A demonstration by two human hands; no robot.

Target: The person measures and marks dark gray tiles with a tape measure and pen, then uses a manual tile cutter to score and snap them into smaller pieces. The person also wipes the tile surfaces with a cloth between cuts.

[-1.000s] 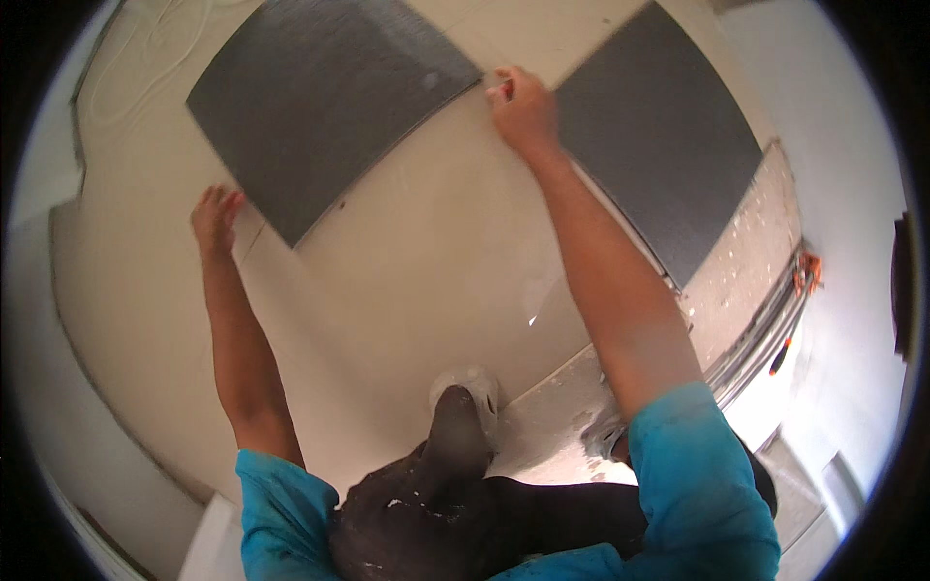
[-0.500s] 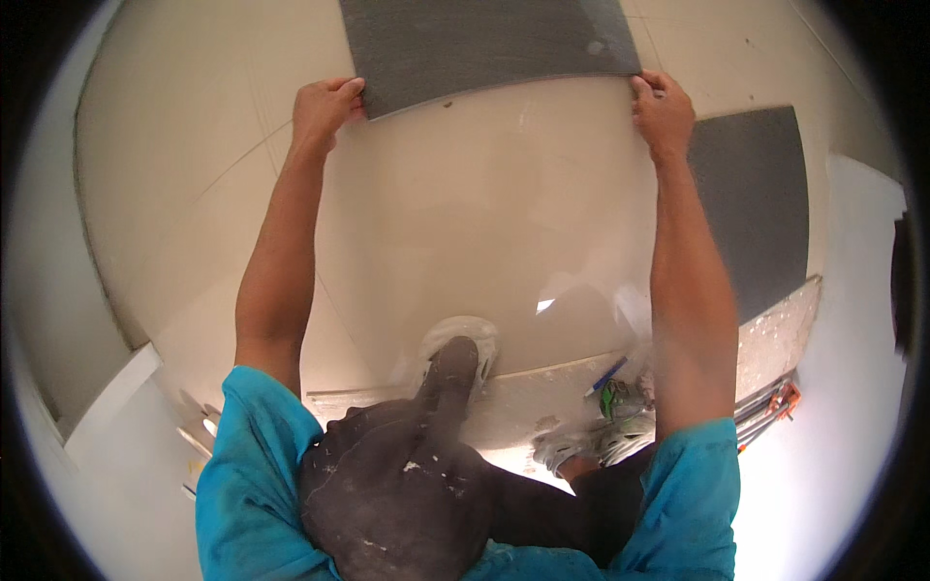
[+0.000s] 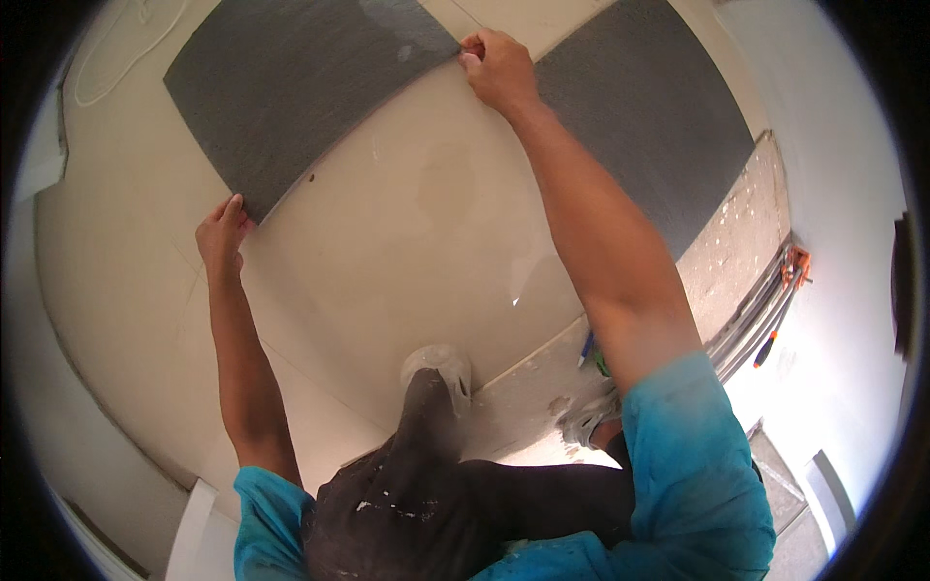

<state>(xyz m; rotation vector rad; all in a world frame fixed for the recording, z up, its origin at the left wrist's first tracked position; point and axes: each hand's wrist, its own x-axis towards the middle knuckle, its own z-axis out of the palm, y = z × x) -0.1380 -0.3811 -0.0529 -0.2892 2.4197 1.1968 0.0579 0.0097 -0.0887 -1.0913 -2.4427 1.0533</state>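
A dark grey square tile (image 3: pixel 300 92) spans the space between my hands at the upper left, over the glossy beige floor (image 3: pixel 407 232). My left hand (image 3: pixel 224 232) pinches its near corner, thumb and fingers closed on the edge. At its right corner my right hand (image 3: pixel 499 70) grips the tile the same way. The underside is hidden, and I cannot tell whether the tile touches the floor. Just right of my right hand lies a second dark grey tile (image 3: pixel 644 126), partly covered by my forearm.
A rough, speckled step edge (image 3: pixel 741 208) runs along the right. Beyond it lie a tool with grey bars and orange ends (image 3: pixel 794 261) and an orange-black handle (image 3: pixel 766 349). A pale cord (image 3: pixel 126 87) curls at the upper left. My shoe (image 3: pixel 438 363) rests on the beige floor.
The view has turned, so the tile held in both hands now appears further left and tilted. More of the second tile shows on the right. Both hands keep their grip on the corners.
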